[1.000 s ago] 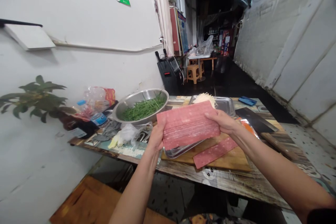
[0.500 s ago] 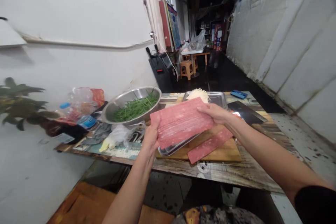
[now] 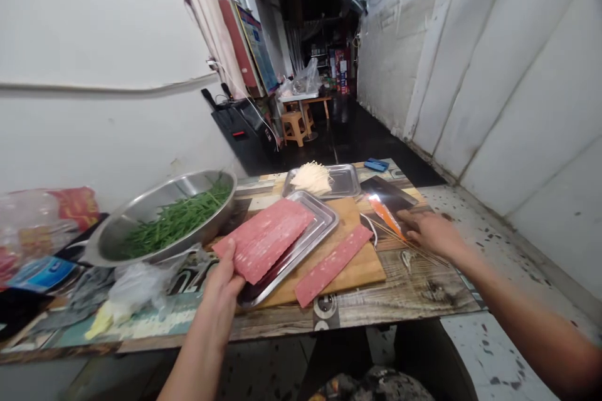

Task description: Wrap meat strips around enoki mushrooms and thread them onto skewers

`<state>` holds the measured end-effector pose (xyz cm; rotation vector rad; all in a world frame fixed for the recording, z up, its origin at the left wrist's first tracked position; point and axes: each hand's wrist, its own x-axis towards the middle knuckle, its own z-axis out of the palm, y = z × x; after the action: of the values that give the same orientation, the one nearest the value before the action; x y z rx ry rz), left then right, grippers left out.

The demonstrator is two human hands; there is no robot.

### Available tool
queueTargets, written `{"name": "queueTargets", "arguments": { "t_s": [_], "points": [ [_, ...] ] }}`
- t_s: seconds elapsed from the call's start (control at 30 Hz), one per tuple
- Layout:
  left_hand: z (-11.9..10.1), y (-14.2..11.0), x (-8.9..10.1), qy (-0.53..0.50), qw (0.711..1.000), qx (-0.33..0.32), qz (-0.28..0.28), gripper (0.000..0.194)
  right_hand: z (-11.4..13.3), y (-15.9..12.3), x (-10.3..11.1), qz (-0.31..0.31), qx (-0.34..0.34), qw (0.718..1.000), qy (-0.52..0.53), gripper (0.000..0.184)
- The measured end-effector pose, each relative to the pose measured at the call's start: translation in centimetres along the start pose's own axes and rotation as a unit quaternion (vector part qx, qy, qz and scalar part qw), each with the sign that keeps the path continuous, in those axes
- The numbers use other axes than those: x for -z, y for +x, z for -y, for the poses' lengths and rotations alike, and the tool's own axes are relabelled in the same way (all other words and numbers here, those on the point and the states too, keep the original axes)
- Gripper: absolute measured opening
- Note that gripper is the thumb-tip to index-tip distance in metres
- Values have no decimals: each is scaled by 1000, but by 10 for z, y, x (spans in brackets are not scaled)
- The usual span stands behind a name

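Observation:
My left hand (image 3: 224,281) grips the near end of a stack of pink sliced meat (image 3: 263,238), which lies across a steel tray (image 3: 310,239) on a wooden cutting board (image 3: 364,263). One more pink meat strip (image 3: 332,265) lies on the board beside the tray. My right hand (image 3: 430,232) hovers over thin bamboo skewers (image 3: 414,249) on the table, near a cleaver (image 3: 388,194) with an orange wrapper (image 3: 384,216); its fingers are curled and I cannot make out whether they hold a skewer.
A steel bowl of green stalks (image 3: 164,222) sits at the left, with plastic bags (image 3: 126,291) and bottles (image 3: 40,266) beside it. A second tray (image 3: 345,180) with pale shredded food (image 3: 311,177) stands at the back. A blue object (image 3: 376,165) lies at the far edge.
The meat stack, held up in both hands earlier, now rests on the tray. My right hand has let go and moved right to the skewers. The view tilted down.

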<state>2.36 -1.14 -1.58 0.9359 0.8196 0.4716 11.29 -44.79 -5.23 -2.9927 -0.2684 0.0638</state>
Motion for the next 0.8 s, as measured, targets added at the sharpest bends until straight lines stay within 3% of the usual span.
{"name": "queueTargets", "arguments": {
  "t_s": [0.1, 0.23, 0.33, 0.4, 0.47, 0.53, 0.6, 0.7, 0.77, 0.8],
  "points": [
    [-8, -5, -4, 32, 998, 41, 17, 20, -9, -5, -8, 5, -26, 998, -49, 30],
    [-27, -23, -2, 109, 984, 116, 78, 19, -14, 0, -8, 11, -46, 999, -25, 26],
    [-41, -40, 4, 152, 979, 116, 70, 15, -16, 8, -10, 31, -44, 999, 7, 31],
    [-45, -56, 9, 165, 983, 71, 31, 12, -17, 12, -12, 37, -36, 998, 19, 37],
    [-39, -76, 12, 167, 985, -27, -17, 15, -17, 16, -14, 33, -30, 999, 24, 43],
    [-22, -97, 13, 207, 968, -144, 0, 27, -16, 18, -12, 22, -40, 999, 25, 48],
    [5, -114, 11, 334, 909, -215, 127, 34, -16, 18, -6, 12, -62, 998, 27, 48],
    [51, -122, 1, 501, 732, -324, 328, 31, -19, 17, 9, -6, -72, 997, 15, 42],
    [78, -116, -10, 538, 627, -409, 388, 33, -24, 13, 18, -20, -68, 997, 3, 40],
    [88, -111, -16, 551, 588, -437, 399, 34, -27, 10, 22, -28, -73, 997, 4, 41]
  ]
}}
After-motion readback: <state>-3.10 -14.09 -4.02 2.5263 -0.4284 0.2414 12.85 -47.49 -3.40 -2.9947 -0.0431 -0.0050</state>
